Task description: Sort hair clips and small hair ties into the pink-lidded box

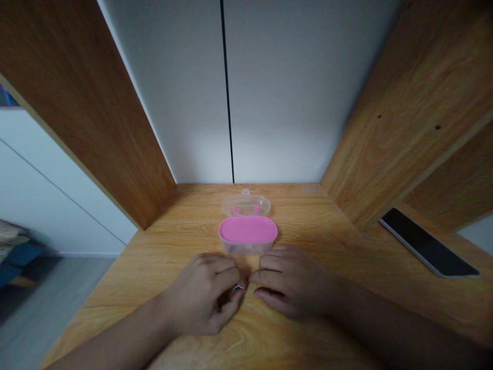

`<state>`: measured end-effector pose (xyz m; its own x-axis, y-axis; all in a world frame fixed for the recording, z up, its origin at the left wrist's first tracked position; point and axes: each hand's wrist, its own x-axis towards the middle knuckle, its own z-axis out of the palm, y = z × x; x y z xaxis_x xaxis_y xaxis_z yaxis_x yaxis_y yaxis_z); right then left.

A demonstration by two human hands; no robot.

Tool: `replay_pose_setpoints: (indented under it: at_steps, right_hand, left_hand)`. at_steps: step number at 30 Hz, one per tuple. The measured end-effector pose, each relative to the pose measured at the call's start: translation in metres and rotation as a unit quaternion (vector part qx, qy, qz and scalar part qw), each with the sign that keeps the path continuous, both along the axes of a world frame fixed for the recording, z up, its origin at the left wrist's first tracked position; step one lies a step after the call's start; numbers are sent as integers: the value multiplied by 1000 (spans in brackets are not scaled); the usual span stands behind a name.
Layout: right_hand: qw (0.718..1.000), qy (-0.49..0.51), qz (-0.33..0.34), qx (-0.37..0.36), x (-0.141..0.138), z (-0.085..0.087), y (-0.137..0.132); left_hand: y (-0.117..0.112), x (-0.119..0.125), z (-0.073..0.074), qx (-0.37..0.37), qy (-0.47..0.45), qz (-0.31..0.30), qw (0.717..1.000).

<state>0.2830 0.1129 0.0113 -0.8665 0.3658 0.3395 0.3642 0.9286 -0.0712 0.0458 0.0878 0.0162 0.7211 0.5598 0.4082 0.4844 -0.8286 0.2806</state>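
Note:
My left hand (pixel 210 293) is closed in a pinch on a small, thin thing with a pale and teal edge, too small to name. My right hand (pixel 287 282) faces it, its thumb and fingertips also pinched together, with a thin pale sliver or loop showing at the tips. The fingertips of both hands nearly meet low over the wooden table (pixel 192 236). Just beyond them stands an oval clear plastic box (pixel 248 247) with a pink tray (pixel 248 228) in its top. Its clear lid (pixel 245 205), hinged open, lies back behind it, with a pink handle (pixel 245 213).
A dark-screened phone (pixel 429 244) lies at the right. Wooden panels (pixel 88 103) stand at the left and right, and a white panel (pixel 277 103) with a dark seam closes the back. Beyond the table's left edge are the grey floor (pixel 65 293) and some fabric (pixel 17 252).

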Motion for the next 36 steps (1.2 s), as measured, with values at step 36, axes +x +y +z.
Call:
replay_pose_setpoints:
  at_steps: [36]
  right_hand:
    - [998,-35,-18,-54,0,5,-1]
  left_hand:
    - [3,-3,-1,31,-81,-59,995]
